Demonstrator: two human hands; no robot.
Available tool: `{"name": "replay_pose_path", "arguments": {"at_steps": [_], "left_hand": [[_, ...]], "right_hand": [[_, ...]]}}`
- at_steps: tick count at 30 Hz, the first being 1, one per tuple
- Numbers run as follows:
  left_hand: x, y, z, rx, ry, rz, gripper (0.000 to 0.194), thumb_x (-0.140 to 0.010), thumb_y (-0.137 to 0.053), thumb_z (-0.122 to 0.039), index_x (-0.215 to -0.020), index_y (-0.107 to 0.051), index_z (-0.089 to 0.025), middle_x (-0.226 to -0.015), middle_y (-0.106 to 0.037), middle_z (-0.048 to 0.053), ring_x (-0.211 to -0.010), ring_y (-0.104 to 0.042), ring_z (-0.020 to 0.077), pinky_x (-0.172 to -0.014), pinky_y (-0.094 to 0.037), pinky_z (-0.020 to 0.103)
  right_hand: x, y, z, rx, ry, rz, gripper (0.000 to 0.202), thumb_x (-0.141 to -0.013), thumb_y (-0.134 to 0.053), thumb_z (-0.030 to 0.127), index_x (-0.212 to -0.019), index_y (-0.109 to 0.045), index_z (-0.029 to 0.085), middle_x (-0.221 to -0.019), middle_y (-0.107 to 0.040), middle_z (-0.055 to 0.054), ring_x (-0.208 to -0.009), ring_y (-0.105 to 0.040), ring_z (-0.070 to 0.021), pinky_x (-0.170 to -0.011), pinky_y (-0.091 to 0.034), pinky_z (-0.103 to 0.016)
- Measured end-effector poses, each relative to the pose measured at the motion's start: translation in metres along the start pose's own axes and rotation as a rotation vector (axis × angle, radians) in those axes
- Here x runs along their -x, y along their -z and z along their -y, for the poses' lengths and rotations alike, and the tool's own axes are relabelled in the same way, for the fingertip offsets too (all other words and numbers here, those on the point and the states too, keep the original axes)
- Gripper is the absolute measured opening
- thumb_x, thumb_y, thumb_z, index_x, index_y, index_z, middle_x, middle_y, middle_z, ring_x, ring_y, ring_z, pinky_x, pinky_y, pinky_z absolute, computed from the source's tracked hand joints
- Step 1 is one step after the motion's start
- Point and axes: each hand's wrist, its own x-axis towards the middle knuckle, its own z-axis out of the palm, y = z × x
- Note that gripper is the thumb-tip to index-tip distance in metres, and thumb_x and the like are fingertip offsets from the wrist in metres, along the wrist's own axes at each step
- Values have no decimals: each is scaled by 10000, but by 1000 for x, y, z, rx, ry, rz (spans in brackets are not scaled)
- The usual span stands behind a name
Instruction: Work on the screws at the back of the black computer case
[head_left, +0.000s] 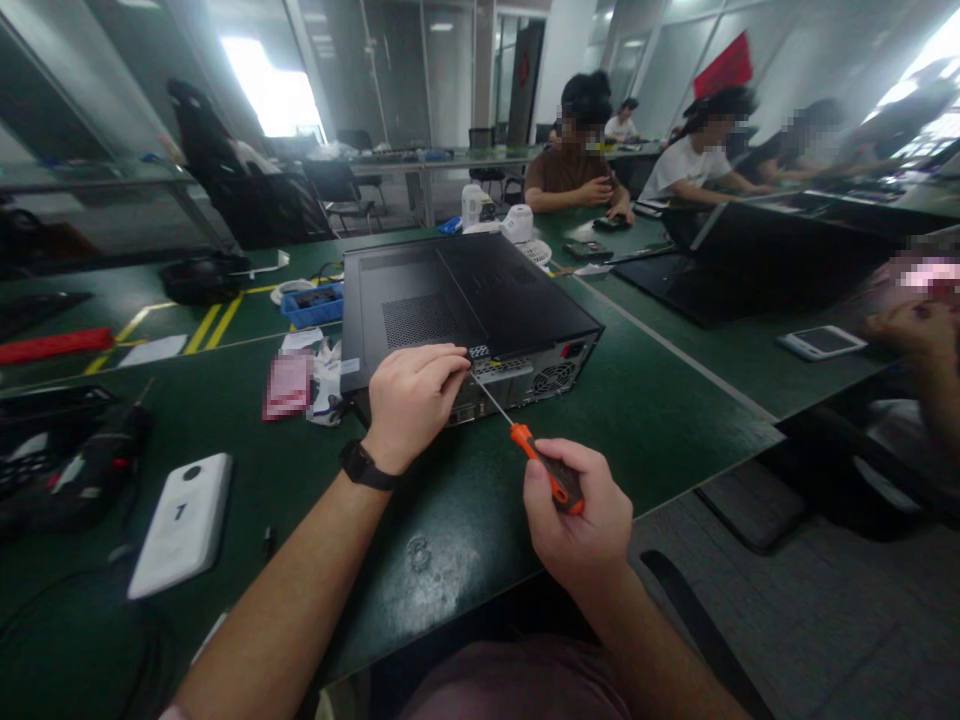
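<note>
A black computer case (465,280) lies flat on the green table, its rear panel with a fan grille and power socket turned toward me. In my right hand (581,510) is an orange-and-black screwdriver (551,468), fingers wrapped round its handle. The thin shaft slants up and left to the top edge of the rear panel. My left hand (416,400), with a black watch on the wrist, is closed in a pinch at the screwdriver's tip, against the case. Whatever lies between those fingertips is hidden.
To the left lie a blue tray (313,306) of small parts, a white glove (326,380), a white phone-shaped device (182,522) and a dark power tool (97,470). Flat black panels (697,285) and another phone (823,342) are at right. Co-workers sit beyond and to the right.
</note>
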Motion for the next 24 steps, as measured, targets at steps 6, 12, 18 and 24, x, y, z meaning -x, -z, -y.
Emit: {"name": "replay_pose_path", "arguments": {"at_steps": [6, 12, 18, 24], "left_hand": [[0, 1, -1, -3, -25, -5, 127, -1007, -634, -261, -958, -751, -254, -1103, -833, 14, -1050, -786, 227, -910, -598, 417], [0, 2, -1, 7, -46, -4, 132, -1016, -618, -247, -965, -740, -248, -1096, -831, 20, -1066, -782, 224, -923, -597, 419], [0, 2, -1, 9, -30, 11, 101, -990, -648, -218, -949, -739, -237, -1101, -830, 35, -1090, -773, 229, -956, -574, 416], [0, 1, -2, 3, -25, 15, 82, -984, -657, -207, -941, -724, -227, -1105, -827, 35, -1094, -770, 228, -958, -561, 410]], "right_hand": [[-2, 0, 1, -28, 31, 8, 142, -943, -649, 226, -1082, -642, 252, -877, -757, -22, -691, -745, -185, -650, -622, -304], [-3, 1, 1, -64, 54, 18, 172, -931, -647, 197, -1091, -621, 252, -885, -750, -11, -718, -750, -181, -672, -616, -297], [-2, 1, 0, -83, 46, 20, 166, -939, -636, 178, -1095, -616, 231, -887, -740, -7, -727, -731, -149, -691, -604, -275], [-2, 0, -2, -80, 38, 21, 158, -942, -634, 188, -1094, -623, 228, -900, -749, -16, -757, -744, -162, -706, -611, -287]]}}
